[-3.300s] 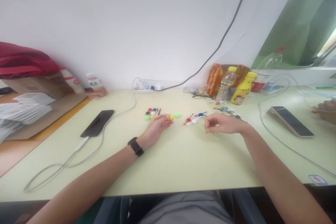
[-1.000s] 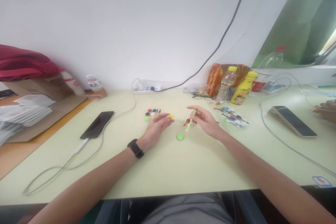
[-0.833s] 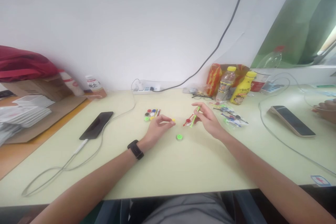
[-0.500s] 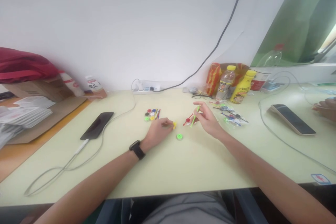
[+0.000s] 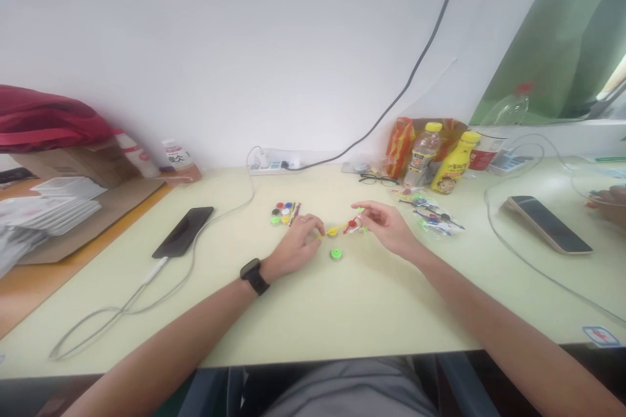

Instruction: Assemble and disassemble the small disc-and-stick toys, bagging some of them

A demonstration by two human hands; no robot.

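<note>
One yellow piece (image 5: pixel 332 232) lay near the middle of the worktop (image 5: pixel 317 319), between the two hands. It had a round centre and a thin arm which pointed towards the right edge. The left hand (image 5: pixel 297 244) was at its left end with the fingers half bent; I could not tell if they had hold of it or only touched it. A black watch (image 5: pixel 254 277) was on this wrist. The right hand (image 5: pixel 384 225) was nearly closed and pinched a green stick (image 5: pixel 360 210) between the thumb and the forefinger. Just beside these fingertips lay a red piece (image 5: pixel 350 227). A green disc (image 5: pixel 336 254) lay near the yellow piece, on the side of the front edge.

Beyond the left hand, several coloured discs (image 5: pixel 280 212) lay in a small group, with thin sticks (image 5: pixel 294 214) just beside them. More coloured parts (image 5: pixel 435 216) lay to the right of the right hand. Near the back edge were glasses (image 5: pixel 378 180), a clear bottle (image 5: pixel 423 155) and a yellow bottle (image 5: pixel 450 164). A phone (image 5: pixel 182 232) lay towards the left edge, with a white cable (image 5: pixel 194 254) plugged in.
</note>
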